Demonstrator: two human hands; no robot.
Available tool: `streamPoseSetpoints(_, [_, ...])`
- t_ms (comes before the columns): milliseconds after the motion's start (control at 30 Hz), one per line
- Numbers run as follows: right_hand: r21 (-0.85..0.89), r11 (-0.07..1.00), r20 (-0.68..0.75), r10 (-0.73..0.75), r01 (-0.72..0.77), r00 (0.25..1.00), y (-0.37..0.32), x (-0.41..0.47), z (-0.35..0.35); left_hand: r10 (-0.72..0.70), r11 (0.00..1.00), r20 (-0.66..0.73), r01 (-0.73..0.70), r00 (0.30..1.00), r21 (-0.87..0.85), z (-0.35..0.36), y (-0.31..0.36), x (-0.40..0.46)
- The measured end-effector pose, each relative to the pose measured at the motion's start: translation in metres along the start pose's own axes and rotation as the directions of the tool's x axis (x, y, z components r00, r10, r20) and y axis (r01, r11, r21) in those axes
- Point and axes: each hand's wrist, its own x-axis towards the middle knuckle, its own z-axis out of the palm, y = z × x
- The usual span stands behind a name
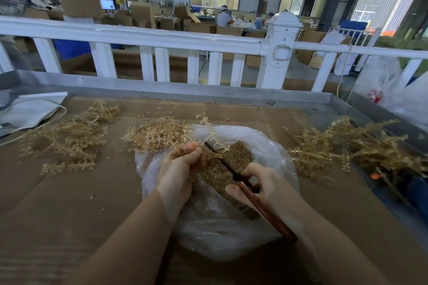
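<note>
1. Your left hand (183, 169) is curled closed, thumb and fingers pinching the stem of a pale amber plastic sprig (209, 134), which fans upward toward 12 o'clock from your fist.
2. Your right hand (261, 187) is wrapped round the reddish-brown handle of a cutting tool (266, 213). Its dark blade runs toward 11 o'clock and meets the sprig just beside your left fingertips. You cannot tell from here whether it is a knife or snips.
3. Both hands sit over a clear plastic bag (231, 233) lying open on the table, with a heap of small amber pieces (234, 159) inside it, under the blade.
4. A pile of uncut sprigs (157, 136) touches the bag's edge at 10 o'clock.
5. A second pile (67, 139) lies well apart at 9 o'clock, a third pile (347, 146) at 3 o'clock.
6. Brown cardboard (69, 203) lines the table under everything, edged by a metal rim (185, 91).
7. A white cloth bag (30, 111) lies at the far 9 o'clock corner.
8. A white railing (139, 34) stands beyond the rim at 12 o'clock.
</note>
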Motion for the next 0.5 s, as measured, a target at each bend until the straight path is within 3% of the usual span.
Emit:
streamPoseSetpoints(233, [-0.085,0.996,-0.056,-0.015,0.010,0.998,0.0008,-0.0092,0.0036,-0.021,1.000,-0.056,0.020,0.998,-0.016,0.0013,0.0014,0.0017])
streamPoseSetpoints(500, [-0.122,0.993,-0.043,-0.014,0.008,0.999,-0.0010,-0.0108,0.0027,-0.037,0.999,0.009,0.037,0.999,-0.004,-0.0024,0.0028,0.0019])
